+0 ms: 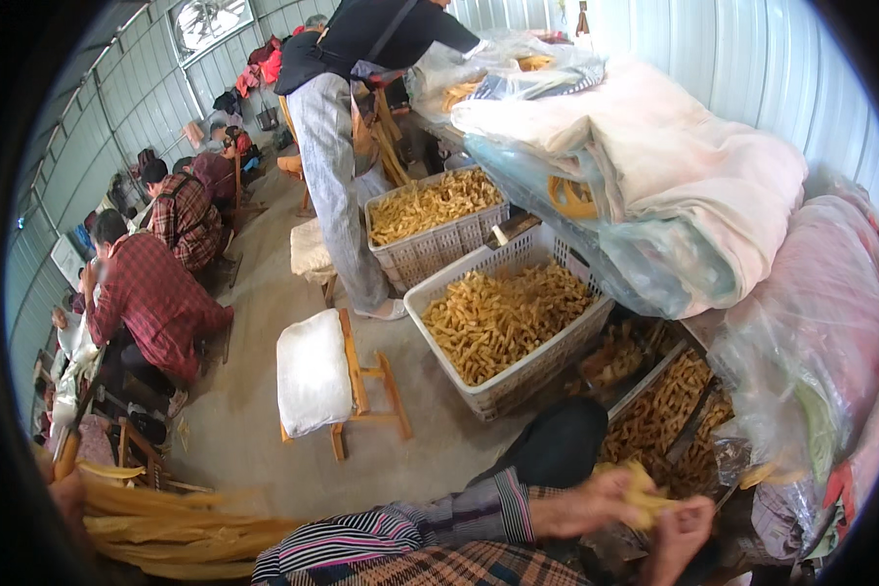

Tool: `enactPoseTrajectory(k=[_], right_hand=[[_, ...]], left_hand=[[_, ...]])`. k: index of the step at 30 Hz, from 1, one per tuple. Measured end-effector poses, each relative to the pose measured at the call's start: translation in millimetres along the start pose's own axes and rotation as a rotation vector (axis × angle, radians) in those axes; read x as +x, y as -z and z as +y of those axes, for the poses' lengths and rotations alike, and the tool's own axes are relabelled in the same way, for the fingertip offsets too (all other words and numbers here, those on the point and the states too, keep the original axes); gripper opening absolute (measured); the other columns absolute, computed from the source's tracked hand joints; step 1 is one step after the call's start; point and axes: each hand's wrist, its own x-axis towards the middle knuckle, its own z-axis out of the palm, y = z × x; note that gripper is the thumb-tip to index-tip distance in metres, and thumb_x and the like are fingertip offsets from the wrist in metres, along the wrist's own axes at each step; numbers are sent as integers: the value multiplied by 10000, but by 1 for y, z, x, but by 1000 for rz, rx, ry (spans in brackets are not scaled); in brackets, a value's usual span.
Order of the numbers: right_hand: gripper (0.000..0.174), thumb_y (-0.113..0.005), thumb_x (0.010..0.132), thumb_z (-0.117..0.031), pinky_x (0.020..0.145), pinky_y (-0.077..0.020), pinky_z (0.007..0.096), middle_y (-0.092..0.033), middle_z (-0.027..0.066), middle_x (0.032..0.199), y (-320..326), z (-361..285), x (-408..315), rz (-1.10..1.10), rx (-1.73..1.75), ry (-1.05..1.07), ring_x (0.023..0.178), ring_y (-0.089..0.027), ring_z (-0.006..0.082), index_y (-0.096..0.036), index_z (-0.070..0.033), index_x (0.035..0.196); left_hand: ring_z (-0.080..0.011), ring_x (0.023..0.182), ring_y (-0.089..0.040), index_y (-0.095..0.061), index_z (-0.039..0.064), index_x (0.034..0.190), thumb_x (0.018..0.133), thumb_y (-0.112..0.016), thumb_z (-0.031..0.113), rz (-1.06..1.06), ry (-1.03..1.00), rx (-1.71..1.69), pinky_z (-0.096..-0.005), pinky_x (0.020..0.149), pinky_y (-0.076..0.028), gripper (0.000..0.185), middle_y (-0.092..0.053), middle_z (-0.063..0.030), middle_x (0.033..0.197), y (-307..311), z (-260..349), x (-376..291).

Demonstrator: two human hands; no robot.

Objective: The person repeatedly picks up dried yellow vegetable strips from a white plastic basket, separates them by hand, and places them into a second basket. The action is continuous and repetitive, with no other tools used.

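My left hand point(593, 505), below a grey striped cuff, grips a piece of yellow, pliable strip-like material point(639, 494) at the lower right. Close beside it, my right hand point(681, 531) pinches the other side of the same piece. Both hands are slightly blurred, and some fingertips are hidden. Just beyond them stands a crate point(648, 381) with short knotted yellow-brown pieces point(659, 414). Long yellow strips point(183, 524) lie in a bundle at the lower left, near another person's blurred hand.
Two white plastic crates point(458, 377) point(439, 256) hold many knotted pieces. A wooden stool with a white cushion point(315, 373) stands left of them. Plastic-wrapped bundles point(688, 168) rest at the right. A person point(329, 146) leans over the table; several others sit along the left side.
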Motion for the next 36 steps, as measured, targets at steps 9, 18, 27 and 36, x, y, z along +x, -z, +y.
enactPoseTrajectory(k=[9,18,27,36], right_hand=[[127,-617,856,-46,406,-342,213,-518,19,625,4,32,-1,-7,-138,-278,492,-471,57,-496,-46,894],[145,-687,809,-55,524,-415,221,-566,10,678,35,29,30,101,-479,-36,592,-510,58,-543,-35,813],[150,-637,864,-118,584,-472,276,-625,73,796,48,78,123,149,-861,239,673,-587,155,-622,20,920],[353,-648,866,-240,766,-476,329,-622,141,899,19,78,23,-475,-351,-170,841,-606,251,-535,-23,1120]], left_hand=[[-133,901,-566,-599,23,978,929,-556,110,120,-171,301,-255,836,-437,109,-587,-36,947,-14,2,2],[-183,669,-529,-450,100,834,999,-356,280,326,-209,-287,-468,860,-462,262,-441,5,644,70,54,27],[-113,507,-351,-383,141,719,1006,-325,220,539,-187,143,-268,539,-339,304,-351,33,569,96,55,81],[-100,615,-464,-531,63,835,926,-521,190,181,-113,194,-259,626,-390,157,-499,-30,723,-14,16,25]])
